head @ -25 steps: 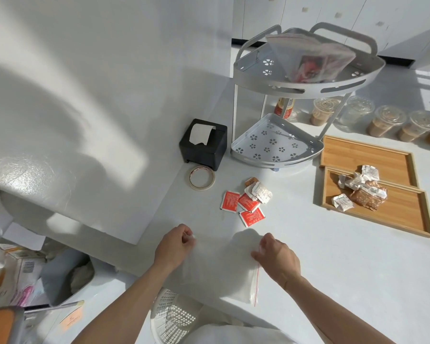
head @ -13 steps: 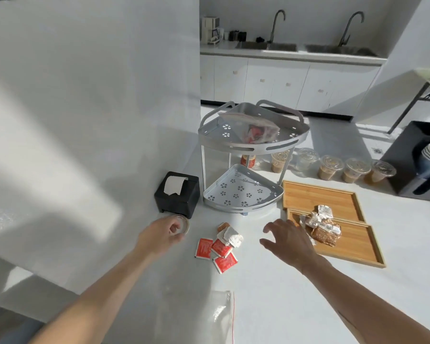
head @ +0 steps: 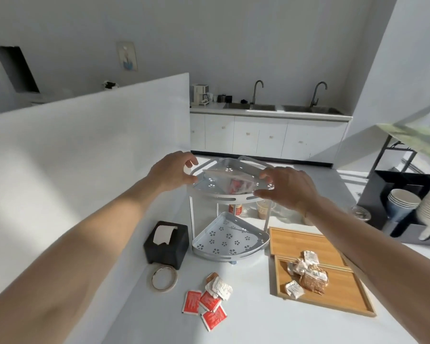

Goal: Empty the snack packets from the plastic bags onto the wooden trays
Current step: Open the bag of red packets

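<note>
Both hands are up at the top tier of the corner rack (head: pixel 230 196), one on each side of the plastic bag (head: pixel 230 182) that's lying in that upper shelf. The left hand (head: pixel 170 171) has its fingers spread and curled at the bag's left corner, thumb low near the shelf rim; looks like it's at the bag's edge but I honestly can't tell if it's actually pinching it. The right hand (head: pixel 284 186) is open too, fingers reaching in at the bag's right corner with the thumb underneath by the rim, same deal: touching or just about, can't say it has hold. The bag sits right between the two hands, with red packets showing through the plastic. The rack's raised rim and handles box the bag in on all sides, so the open way out is upward. Below the right hand are the two wooden trays (head: pixel 353 297); the nearer one has a little heap of snack packets (head: pixel 307 274), the farther one is bare wood. Below and between the hands, loose red packets (head: pixel 210 307) lie on the white counter (head: pixel 258 324), well clear of the trays. Under the left hand sit a black tissue box (head: pixel 166 242) and a tape roll (head: pixel 164 278).
</note>
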A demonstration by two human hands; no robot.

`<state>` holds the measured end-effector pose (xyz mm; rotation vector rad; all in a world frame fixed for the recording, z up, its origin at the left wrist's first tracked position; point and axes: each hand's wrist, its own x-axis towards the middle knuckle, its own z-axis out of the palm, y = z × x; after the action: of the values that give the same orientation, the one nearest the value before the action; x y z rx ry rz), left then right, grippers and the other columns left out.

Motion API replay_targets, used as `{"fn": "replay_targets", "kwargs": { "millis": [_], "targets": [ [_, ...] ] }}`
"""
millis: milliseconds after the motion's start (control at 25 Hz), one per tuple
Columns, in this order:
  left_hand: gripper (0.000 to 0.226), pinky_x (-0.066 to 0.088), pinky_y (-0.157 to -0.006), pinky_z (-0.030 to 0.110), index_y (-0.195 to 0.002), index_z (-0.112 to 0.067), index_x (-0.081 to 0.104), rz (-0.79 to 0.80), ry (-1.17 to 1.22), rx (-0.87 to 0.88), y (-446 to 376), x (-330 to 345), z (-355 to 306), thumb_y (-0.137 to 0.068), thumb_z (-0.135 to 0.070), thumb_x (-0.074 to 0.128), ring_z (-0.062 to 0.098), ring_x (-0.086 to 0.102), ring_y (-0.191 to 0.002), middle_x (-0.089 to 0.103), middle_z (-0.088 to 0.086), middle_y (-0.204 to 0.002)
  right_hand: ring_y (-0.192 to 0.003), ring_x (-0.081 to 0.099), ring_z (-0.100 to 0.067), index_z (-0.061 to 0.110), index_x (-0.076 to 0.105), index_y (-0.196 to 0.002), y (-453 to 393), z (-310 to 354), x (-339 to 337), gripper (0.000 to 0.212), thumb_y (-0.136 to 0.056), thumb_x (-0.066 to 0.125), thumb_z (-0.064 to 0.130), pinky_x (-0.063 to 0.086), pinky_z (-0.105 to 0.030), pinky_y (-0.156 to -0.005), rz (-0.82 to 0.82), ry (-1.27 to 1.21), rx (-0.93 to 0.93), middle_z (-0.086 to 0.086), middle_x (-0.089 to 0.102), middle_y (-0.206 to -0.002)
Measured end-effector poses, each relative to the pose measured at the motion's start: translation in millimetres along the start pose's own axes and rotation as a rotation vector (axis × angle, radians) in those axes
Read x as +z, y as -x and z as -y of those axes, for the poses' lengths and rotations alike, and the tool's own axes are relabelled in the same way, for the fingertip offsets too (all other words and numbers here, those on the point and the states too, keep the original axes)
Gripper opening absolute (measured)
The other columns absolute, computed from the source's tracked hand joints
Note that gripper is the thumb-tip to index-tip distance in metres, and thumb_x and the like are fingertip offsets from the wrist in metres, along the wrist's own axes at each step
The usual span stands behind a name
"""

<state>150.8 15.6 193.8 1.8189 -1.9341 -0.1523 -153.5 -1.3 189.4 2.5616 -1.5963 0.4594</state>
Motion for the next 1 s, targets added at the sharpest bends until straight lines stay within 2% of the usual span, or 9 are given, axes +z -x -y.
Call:
{"fn": "replay_targets", "kwargs": {
  "millis": [160,320,400,480,640,840,1000],
  "targets": [
    [0.050,0.047,-0.094,0.043,-0.120,-0.025,0.059,0.137,-0.071,0.062,-17,-2,-23,-0.075,-0.029,0.079,0.020,0.052,-0.110,0.054,-0.002,-0.120,-0.111,0.062,-0.020,0.032,0.060,-0.122,-14,24,-4,0.051,-0.078,0.065,0.058,0.050,-0.037,-0.086,-0.010,-0.051,0.005,0.006,0.069,-0.117],
    [0.034,0.048,-0.092,0.041,-0.111,-0.020,0.063,0.186,-0.099,0.080,-22,9,-29,-0.079,-0.026,0.075,0.019,0.053,-0.102,0.058,-0.002,-0.114,-0.105,0.064,-0.022,0.031,0.065,-0.111,-22,31,5,0.028,-0.083,0.066,0.039,0.044,-0.034,-0.078,-0.019,0.017,0.053,0.006,0.071,-0.109],
    [0.021,0.049,-0.089,0.040,-0.104,-0.018,0.065,0.150,-0.095,0.097,-22,14,-31,-0.084,-0.022,0.069,0.021,0.055,-0.102,0.058,-0.004,-0.106,-0.101,0.066,-0.024,0.030,0.068,-0.104,-23,30,7,0.019,-0.086,0.063,0.029,0.045,-0.033,-0.077,-0.047,0.030,0.078,0.003,0.073,-0.104],
    [0.010,0.049,-0.085,0.038,-0.098,-0.018,0.066,0.103,-0.088,0.100,-22,17,-33,-0.088,-0.019,0.062,0.021,0.056,-0.101,0.062,-0.003,-0.106,-0.097,0.067,-0.027,0.028,0.072,-0.101,-23,31,7,0.019,-0.089,0.058,0.025,0.049,-0.033,-0.075,-0.092,0.030,0.103,0.000,0.074,-0.101],
    [0.011,0.051,-0.088,0.041,-0.099,-0.017,0.064,0.026,-0.036,0.083,-26,12,-41,-0.091,-0.020,0.056,0.022,0.061,-0.102,0.068,-0.001,-0.107,-0.091,0.068,-0.030,0.027,0.074,-0.099,-23,26,-2,0.020,-0.091,0.056,0.026,0.051,-0.033,-0.070,-0.152,-0.062,0.166,-0.004,0.075,-0.096],
    [0.009,0.050,-0.089,0.042,-0.102,-0.013,0.055,-0.086,0.069,0.124,-35,2,-73,-0.097,-0.019,0.050,0.025,0.063,-0.102,0.068,0.001,-0.106,-0.097,0.066,-0.028,0.029,0.076,-0.097,-21,6,-27,0.017,-0.091,0.060,0.026,0.048,-0.031,-0.071,-0.243,-0.271,0.268,-0.001,0.076,-0.099],
    [0.011,0.045,-0.083,0.036,-0.103,-0.009,0.054,-0.201,0.195,0.198,-38,-8,-117,-0.096,-0.017,0.052,0.026,0.060,-0.099,0.066,0.003,-0.102,-0.101,0.065,-0.024,0.023,0.077,-0.101,-17,-25,-56,0.018,-0.089,0.065,0.030,0.047,-0.029,-0.076,-0.331,-0.491,0.329,-0.001,0.077,-0.102]
  ]
}}
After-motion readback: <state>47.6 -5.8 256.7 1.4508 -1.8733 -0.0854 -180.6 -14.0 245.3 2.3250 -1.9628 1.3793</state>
